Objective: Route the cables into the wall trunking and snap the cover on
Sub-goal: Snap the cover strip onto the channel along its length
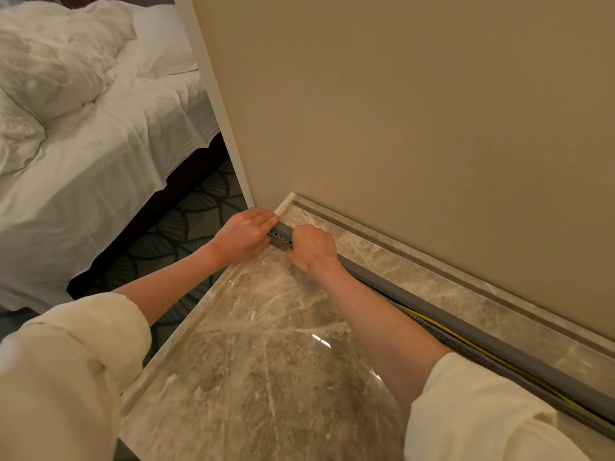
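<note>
Hands [244, 236] [312, 246] grip trunking [281, 236] end at floor edge [173, 341].

The long plastic trunking [466, 324] is grey, with a thin yellow cable [472, 345] inside. The glossy marble surface [266, 361] is beige-brown with pale veins. The carpet [186, 221] shows dark green scallops, the wall [432, 128] plain tan, the bed linen [83, 144] white, the rolled sleeves [83, 344] cream.
</note>
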